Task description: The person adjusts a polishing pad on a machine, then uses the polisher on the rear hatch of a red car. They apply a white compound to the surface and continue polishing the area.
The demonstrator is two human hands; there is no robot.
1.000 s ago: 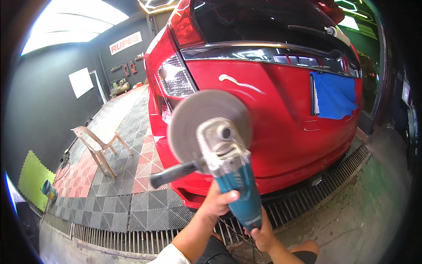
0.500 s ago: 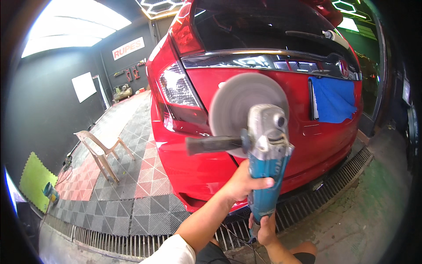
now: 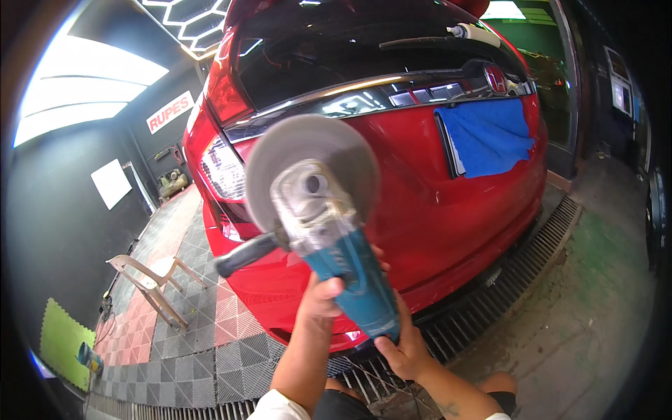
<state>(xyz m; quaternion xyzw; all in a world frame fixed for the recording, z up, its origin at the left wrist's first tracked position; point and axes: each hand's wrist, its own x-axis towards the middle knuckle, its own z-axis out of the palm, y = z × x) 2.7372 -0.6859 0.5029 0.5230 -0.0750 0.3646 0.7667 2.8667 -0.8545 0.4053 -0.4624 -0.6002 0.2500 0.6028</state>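
A teal rotary polisher (image 3: 353,280) with a silver head is held up in both hands. My left hand (image 3: 318,297) wraps around its body, and my right hand (image 3: 404,350) grips the rear end. On its far side, the round grey pad (image 3: 315,136) is blurred as if spinning. It overlaps the left rear of the red car (image 3: 413,210) near the tail light (image 3: 222,168); I cannot tell whether it touches the paint. A black side handle (image 3: 246,253) juts out to the left, with no hand on it.
A blue cloth (image 3: 486,136) hangs over the plate area. A white bottle (image 3: 476,33) rests by the rear wiper. At left stand a beige plastic chair (image 3: 150,280) and a green mat (image 3: 63,343). A slotted drain grate (image 3: 539,245) runs beneath the bumper; a cord trails below my hands.
The polisher has swung left, its head now leaning left toward the tail light. My view has shifted too, so the car sits farther left. Both hands keep their hold.
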